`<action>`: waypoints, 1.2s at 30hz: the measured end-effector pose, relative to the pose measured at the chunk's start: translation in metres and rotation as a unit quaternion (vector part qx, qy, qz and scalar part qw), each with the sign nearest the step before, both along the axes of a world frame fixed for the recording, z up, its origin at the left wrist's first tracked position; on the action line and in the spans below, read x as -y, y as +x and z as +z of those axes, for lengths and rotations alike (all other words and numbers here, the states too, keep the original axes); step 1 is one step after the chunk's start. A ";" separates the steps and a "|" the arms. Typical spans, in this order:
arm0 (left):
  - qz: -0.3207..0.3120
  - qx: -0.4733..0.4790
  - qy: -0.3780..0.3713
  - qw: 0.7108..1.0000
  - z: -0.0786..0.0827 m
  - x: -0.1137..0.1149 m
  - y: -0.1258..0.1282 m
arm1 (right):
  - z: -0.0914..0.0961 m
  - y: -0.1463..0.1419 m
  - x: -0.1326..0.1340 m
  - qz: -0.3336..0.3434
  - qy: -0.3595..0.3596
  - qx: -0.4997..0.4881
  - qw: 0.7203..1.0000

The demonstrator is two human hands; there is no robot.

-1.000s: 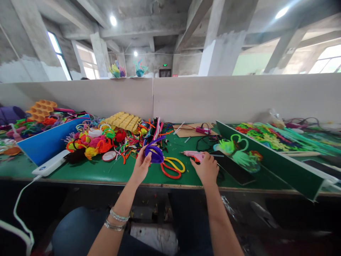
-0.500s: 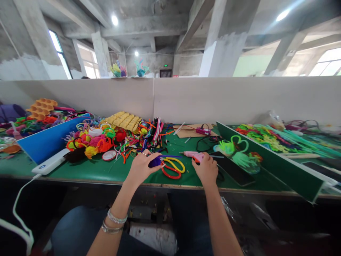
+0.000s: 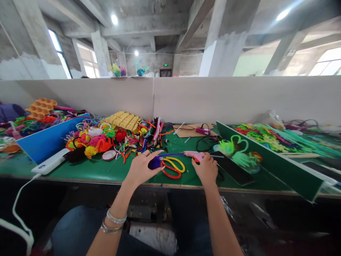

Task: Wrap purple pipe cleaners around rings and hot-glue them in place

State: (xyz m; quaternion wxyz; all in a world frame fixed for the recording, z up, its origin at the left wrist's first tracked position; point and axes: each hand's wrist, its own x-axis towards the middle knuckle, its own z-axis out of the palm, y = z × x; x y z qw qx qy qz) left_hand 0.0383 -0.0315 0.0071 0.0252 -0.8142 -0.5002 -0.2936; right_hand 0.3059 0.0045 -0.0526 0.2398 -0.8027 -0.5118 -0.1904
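Observation:
My left hand (image 3: 141, 168) is closed around a purple pipe-cleaner piece (image 3: 154, 163), thumb and fingers on either side of it. A thin purple stem (image 3: 173, 154) reaches from that piece to the right, its end at the nozzle of a pink hot glue gun (image 3: 195, 155). My right hand (image 3: 205, 170) grips the glue gun, which points left. Scissors with one red and one yellow handle loop (image 3: 174, 176) lie on the green table between my hands. Their blades are hidden by my left hand.
Left of my hands lies a heap of colourful pipe-cleaner pieces (image 3: 102, 142) with a yellow egg tray (image 3: 124, 121). A black phone (image 3: 234, 169) and green pipe-cleaner swans (image 3: 241, 156) are at right. Blue (image 3: 53, 137) and dark green dividers (image 3: 271, 163) flank the space; a white power bank (image 3: 50, 163) sits left.
The purple stem has shifted slightly upward and right, so its end now meets the glue gun's nozzle. My left fingers have tilted a little; my right hand stays in place.

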 end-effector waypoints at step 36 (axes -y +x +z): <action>-0.145 0.418 -0.064 0.895 -0.028 -0.020 0.011 | 0.042 -0.013 0.015 0.175 0.187 -0.166 0.952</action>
